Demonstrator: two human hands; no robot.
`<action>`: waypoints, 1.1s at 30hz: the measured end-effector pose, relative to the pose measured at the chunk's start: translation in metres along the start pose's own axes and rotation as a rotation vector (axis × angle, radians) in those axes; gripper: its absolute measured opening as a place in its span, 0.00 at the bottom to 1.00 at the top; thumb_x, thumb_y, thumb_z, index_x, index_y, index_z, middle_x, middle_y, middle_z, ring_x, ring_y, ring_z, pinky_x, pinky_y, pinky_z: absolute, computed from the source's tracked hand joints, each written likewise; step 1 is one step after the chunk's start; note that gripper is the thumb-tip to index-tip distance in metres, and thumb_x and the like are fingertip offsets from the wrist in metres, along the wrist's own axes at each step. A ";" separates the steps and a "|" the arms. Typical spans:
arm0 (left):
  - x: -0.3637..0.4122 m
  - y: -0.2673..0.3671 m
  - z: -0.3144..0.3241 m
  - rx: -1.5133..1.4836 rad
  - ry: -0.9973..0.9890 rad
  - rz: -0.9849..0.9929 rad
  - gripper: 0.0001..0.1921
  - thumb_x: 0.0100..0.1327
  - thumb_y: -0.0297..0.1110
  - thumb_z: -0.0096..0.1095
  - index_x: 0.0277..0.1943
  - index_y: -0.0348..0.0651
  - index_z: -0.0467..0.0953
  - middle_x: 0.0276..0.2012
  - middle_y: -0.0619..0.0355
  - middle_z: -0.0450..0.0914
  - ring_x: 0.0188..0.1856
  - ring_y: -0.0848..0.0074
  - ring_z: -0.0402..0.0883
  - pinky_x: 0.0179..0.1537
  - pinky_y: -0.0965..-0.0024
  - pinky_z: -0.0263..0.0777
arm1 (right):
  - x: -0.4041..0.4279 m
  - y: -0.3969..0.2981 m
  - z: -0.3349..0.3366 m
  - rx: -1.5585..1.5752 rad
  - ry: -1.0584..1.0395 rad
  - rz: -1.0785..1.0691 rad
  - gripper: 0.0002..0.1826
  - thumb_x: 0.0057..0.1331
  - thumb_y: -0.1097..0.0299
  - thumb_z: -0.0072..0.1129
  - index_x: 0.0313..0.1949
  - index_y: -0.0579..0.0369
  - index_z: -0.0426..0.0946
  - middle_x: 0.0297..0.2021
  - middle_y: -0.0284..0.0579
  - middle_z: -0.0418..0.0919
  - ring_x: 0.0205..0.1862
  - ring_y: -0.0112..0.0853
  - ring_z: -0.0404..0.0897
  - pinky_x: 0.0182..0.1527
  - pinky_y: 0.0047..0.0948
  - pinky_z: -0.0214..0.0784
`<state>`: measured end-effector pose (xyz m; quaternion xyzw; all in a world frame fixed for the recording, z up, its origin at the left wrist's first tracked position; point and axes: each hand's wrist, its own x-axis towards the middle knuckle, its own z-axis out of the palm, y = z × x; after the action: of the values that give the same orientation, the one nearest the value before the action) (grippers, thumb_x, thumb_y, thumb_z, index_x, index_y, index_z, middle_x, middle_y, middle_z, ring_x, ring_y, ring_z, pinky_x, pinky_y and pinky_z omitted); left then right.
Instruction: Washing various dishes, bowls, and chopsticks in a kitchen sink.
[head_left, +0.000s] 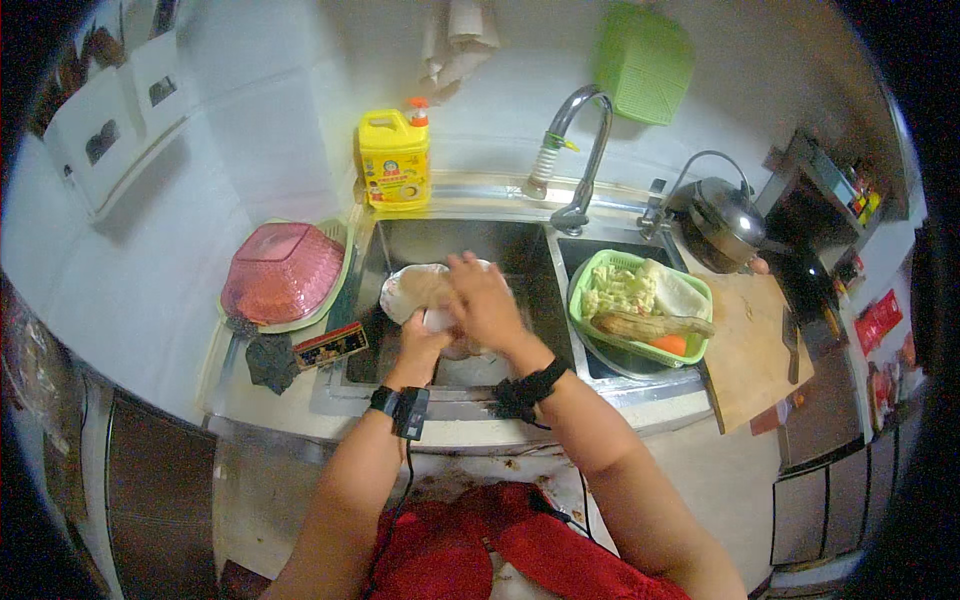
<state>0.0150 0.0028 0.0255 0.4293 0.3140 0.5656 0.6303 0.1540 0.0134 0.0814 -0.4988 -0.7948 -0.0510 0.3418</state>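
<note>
My left hand (421, 343) grips a white bowl (397, 300) with a patterned rim, tilted over the large basin of a steel sink (457, 234). Blurred by motion, my right hand (486, 306) is at the bowl's right side, its fingers reaching over the opening. A tan patch shows inside the bowl, but blur hides what it is. More white dishware may lie below my hands, mostly covered by them. Whether my right hand holds anything is hidden.
A green basket (709, 296) of vegetables sits over the small basin, below the faucet (592, 97). Rightward are a kettle (724, 225) and a cutting board (739, 337) with a knife (790, 345). Leftward stand a yellow detergent jug (396, 169), a pink cover (285, 270) and a dark cloth (271, 361).
</note>
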 end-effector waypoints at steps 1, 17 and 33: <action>0.000 0.000 0.000 0.026 -0.072 0.000 0.25 0.48 0.19 0.68 0.51 0.33 0.70 0.47 0.55 0.78 0.46 0.74 0.77 0.49 0.70 0.70 | 0.006 0.010 -0.004 0.060 -0.004 0.128 0.21 0.62 0.57 0.50 0.52 0.53 0.70 0.54 0.56 0.71 0.59 0.51 0.66 0.60 0.51 0.56; -0.005 0.003 0.003 0.118 -0.134 0.020 0.27 0.44 0.15 0.66 0.51 0.34 0.70 0.47 0.55 0.77 0.46 0.73 0.78 0.48 0.70 0.72 | 0.013 0.039 -0.018 0.204 -0.082 0.048 0.17 0.57 0.57 0.59 0.44 0.49 0.78 0.42 0.43 0.79 0.50 0.41 0.73 0.58 0.50 0.59; 0.001 0.003 0.002 -0.041 -0.225 -0.019 0.28 0.46 0.21 0.70 0.53 0.34 0.68 0.49 0.56 0.76 0.49 0.73 0.75 0.54 0.69 0.67 | -0.010 0.095 -0.022 1.324 0.129 0.746 0.19 0.62 0.68 0.58 0.51 0.61 0.70 0.41 0.42 0.78 0.40 0.27 0.77 0.43 0.26 0.71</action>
<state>0.0159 0.0035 0.0293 0.4741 0.2337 0.5139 0.6757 0.2458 0.0435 0.0673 -0.4214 -0.4167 0.5262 0.6098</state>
